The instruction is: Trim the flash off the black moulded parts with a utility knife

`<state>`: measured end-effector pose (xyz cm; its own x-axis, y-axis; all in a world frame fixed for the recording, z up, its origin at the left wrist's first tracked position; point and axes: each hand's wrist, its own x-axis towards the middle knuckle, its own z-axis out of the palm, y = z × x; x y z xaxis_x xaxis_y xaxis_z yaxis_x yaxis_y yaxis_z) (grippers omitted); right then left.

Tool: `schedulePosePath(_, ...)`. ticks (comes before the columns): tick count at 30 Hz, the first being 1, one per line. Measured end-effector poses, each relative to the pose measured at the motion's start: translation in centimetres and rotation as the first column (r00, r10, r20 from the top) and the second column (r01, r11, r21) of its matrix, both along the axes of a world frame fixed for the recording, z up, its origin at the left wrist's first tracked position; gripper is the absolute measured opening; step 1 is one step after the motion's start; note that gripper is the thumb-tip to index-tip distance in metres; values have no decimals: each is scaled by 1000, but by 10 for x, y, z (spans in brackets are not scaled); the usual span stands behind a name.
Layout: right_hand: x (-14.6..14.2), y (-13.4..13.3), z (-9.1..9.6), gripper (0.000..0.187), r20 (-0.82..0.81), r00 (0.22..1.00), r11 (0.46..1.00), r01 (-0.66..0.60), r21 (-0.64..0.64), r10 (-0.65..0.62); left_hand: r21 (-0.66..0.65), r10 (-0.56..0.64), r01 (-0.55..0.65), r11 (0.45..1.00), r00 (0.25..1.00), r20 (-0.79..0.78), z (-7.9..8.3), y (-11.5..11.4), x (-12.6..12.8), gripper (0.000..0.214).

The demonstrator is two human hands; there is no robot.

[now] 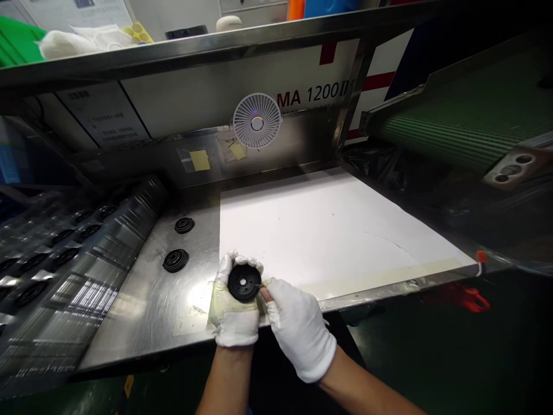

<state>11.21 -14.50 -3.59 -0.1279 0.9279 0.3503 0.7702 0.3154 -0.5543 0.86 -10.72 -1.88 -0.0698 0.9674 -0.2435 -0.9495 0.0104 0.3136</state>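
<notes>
One black ribbed disc (244, 283) with a centre hole is sitting between both gloved hands, just inside the bench edge. Left hand (234, 308) is cradling it, fingers (227, 266) curling up around the rim. Right hand (298, 328) is pinching the rim, fingertips pressed together; any thin item there is too small to tell. Past the left fingers, two matching discs (180, 242) are sitting on the stainless bench (142, 305); more are lying in plastic trays (64, 253) farther left. Past the right fingers, a white sheet (319, 225) is covering the bench. Farther off, a small white fan (257, 121) is hanging on the machine panel (207, 98), with a green ribbed belt (466, 118) running far right.
</notes>
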Motion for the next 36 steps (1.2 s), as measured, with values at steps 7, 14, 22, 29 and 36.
schedulePosePath(7,-7,-7,-4,24,-7,999,999,-39,35,39,41,94,-92,995,995,-37,-2,2,3,8)
schedulePosePath(14,0,-2,-2,19,-35,998,999,-52,-4,52,-28,-67,63,998,985,-160,4,-9,-1,26)
schedulePosePath(22,-6,-10,-4,22,-44,997,997,-70,-10,70,-61,64,-67,996,996,-64,4,-1,5,3)
schedulePosePath(29,1,-5,-2,22,-81,994,997,-74,-6,74,-63,-95,85,994,979,-183,7,-11,-3,27)
schedulePosePath(36,0,-9,-1,23,8,998,998,-58,-4,58,-88,1,-11,996,993,-118,4,-6,0,11)
